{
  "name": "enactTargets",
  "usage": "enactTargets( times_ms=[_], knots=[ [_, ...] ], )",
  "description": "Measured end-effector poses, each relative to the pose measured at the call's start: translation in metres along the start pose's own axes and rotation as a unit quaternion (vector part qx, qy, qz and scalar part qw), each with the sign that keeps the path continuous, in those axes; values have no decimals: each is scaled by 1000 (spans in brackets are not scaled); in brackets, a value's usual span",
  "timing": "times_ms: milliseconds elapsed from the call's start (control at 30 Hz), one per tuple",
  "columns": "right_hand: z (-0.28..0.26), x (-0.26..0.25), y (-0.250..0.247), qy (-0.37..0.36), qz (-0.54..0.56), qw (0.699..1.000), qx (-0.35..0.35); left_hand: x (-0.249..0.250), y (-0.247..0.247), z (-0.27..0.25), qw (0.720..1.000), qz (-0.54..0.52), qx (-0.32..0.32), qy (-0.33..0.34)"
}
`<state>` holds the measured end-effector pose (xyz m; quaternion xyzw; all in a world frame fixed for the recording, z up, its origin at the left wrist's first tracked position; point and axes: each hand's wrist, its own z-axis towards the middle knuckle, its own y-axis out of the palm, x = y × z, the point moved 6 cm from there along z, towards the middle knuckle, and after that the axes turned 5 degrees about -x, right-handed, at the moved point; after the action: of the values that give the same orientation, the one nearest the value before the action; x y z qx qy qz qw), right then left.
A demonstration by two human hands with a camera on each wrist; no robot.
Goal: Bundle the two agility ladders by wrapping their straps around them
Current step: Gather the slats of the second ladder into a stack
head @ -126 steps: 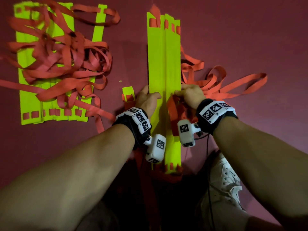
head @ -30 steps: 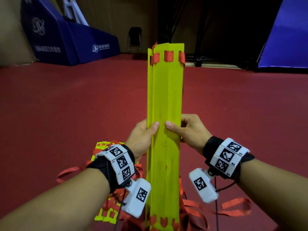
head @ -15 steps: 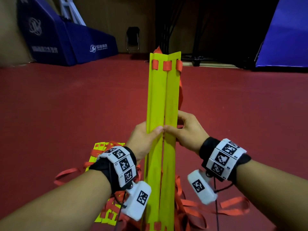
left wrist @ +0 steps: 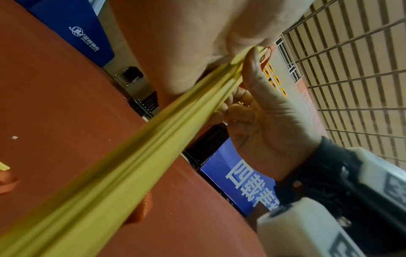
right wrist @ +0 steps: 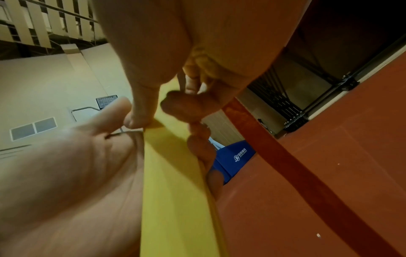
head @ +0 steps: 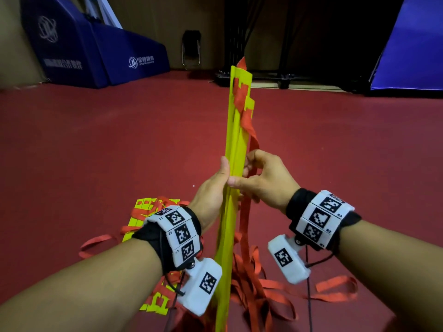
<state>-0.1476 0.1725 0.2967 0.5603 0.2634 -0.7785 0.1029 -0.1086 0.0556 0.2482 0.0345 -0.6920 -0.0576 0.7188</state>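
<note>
We hold the gathered yellow rung stack (head: 236, 149) upright, left hand (head: 213, 190) and right hand (head: 266, 180) both gripping mid-length; its orange straps (head: 247, 236) hang loose. Next, wrapping them; the second ladder (head: 148, 212) waits on the floor.

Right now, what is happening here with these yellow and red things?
A person is bundling agility ladders. Both hands hold one stack of yellow rungs upright: the left hand grips its edge, and the right hand pinches it from the other side. Its red straps hang loose to the floor, not yet wrapped. The second ladder lies tangled on the red floor behind the left wrist.
</note>
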Motion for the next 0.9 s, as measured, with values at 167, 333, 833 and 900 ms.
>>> enactTargets(
  times_ms=[167, 333, 833, 900],
  knots=[
    [0, -1, -11, -10, -151, 987, 49, 1, 7, -1, 1000, -12, -8, 20],
    [2, 0, -10, -54, -135, 989, 15, 3, 0, -2, 999, -32, 25, 12],
    [0, -27, -33, -180, 16, 970, 164, -1, 5, -4, 996, -48, 35, -63],
    [1, -26, -36, -183, 44, 966, 175, -3, 3, -3, 995, -57, 36, -70]
  ],
)
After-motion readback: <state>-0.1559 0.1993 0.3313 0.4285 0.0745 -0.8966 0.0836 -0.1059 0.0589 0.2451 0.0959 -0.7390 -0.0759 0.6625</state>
